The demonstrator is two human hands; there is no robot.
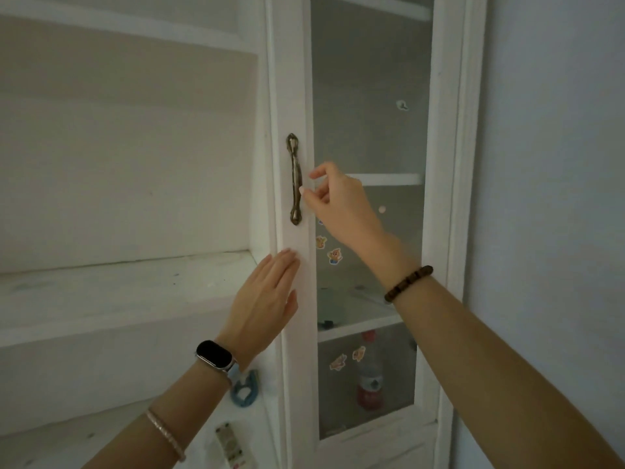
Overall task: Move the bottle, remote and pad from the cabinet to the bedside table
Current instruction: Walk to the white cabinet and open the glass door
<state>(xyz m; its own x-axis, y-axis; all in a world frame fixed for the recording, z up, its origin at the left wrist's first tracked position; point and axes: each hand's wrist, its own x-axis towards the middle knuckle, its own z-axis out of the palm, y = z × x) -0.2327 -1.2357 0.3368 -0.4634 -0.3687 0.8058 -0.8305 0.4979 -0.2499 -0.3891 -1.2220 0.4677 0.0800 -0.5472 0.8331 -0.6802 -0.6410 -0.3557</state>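
A white cabinet door (294, 79) with a frosted glass pane stands in front of me. Its brass handle (294, 179) runs upright on the door's left stile. My right hand (338, 201) is just right of the handle, fingers apart, fingertips close to it and holding nothing. My left hand (267, 296) lies flat and open against the stile below the handle. Behind the glass, on the lowest shelf, a clear bottle (370, 377) with a red cap and red label stands upright. A white remote (230, 446) lies on the open shelf at the bottom left. I see no pad.
Open white shelves (128, 286) fill the left side. A blue looped object (245, 389) rests on the lower shelf above the remote. Cartoon stickers (333, 255) dot the glass. A plain wall (554, 198) rises on the right.
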